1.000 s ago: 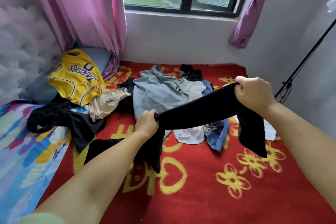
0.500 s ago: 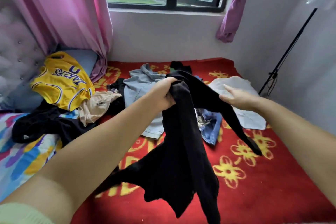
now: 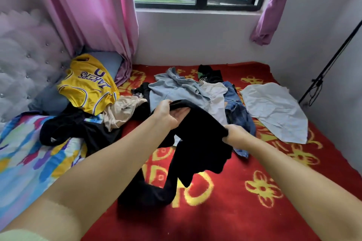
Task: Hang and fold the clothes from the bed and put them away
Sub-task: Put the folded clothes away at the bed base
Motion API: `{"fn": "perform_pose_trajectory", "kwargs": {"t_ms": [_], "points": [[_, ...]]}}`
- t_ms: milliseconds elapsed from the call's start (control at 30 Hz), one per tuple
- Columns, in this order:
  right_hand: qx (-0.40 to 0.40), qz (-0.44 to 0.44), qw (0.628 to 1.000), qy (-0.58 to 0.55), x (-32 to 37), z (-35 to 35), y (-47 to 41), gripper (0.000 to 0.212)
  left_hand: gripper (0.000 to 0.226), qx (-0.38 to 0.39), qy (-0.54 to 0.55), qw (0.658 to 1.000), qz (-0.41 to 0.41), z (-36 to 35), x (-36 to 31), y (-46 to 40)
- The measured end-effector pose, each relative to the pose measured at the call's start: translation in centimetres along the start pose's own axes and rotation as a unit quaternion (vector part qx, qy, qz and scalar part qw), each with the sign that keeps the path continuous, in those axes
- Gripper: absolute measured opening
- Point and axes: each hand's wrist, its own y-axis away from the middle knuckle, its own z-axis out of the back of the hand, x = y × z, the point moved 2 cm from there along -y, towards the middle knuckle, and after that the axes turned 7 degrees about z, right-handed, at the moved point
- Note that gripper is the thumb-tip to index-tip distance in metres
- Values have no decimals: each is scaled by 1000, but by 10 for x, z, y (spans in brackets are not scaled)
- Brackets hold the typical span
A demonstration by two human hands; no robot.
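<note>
Black garment hangs between both hands above the red bed, its lower end trailing on the blanket. Half a second ago the right hand lay flat against it; now that hand pinches an edge, while the left hand clasps the top fold. With two holds regained, folding can likely proceed; the clothes pile waits behind.
</note>
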Motion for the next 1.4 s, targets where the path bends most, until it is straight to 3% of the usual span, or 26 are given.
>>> {"fn": "perform_pose_trajectory", "kwargs": {"t_ms": [100, 167, 233, 333, 467, 567, 700, 833, 900, 967, 1067, 1133, 1233, 1400], "points": [[-29, -8, 999, 11, 8, 29, -13, 16, 27, 4, 36, 999, -25, 7, -22, 1], [-52, -24, 998, 31, 13, 46, -17, 22, 34, 7, 54, 998, -31, 8, -32, 3], [-93, -47, 994, 43, 16, 57, -15, 28, 39, 15, 39, 998, -39, 8, -41, 7], [-151, -68, 985, 46, 17, 70, -2, 13, 38, 7, -14, 998, -56, 9, -53, 11], [-163, 3, 980, 113, 28, 90, 12, 11, 32, -12, -46, 994, -95, 15, -67, 11], [-129, 40, 982, 131, 33, 98, 23, 20, 30, 0, -29, 994, -104, 20, -68, 11], [-7, 14, 993, 115, 33, 92, 37, 44, 23, -6, -18, 995, -96, 29, -47, 18], [104, -22, 989, 107, 13, 73, 45, 39, 18, -37, 2, 998, -44, 67, -9, 22], [127, -45, 982, 130, -2, 64, 38, 47, 23, -53, 14, 998, -14, 83, 6, 13], [87, -54, 977, 186, -17, 58, 19, 50, 30, -66, 24, 998, -1, 85, 12, -7], [-58, -101, 965, 234, -46, 44, -11, 60, 44, -63, 15, 997, 33, 77, 13, -52], [-90, -167, 965, 179, -70, 26, -22, 64, 52, -95, -12, 993, 67, 80, 21, -89], [-42, -221, 965, 137, -116, -22, -18, 51, 45, -191, -135, 971, 43, 105, 54, -132], [85, -309, 946, 43, -229, -108, 34, 41, 23, -149, -367, 911, 113, 128, 171, -163]]}}
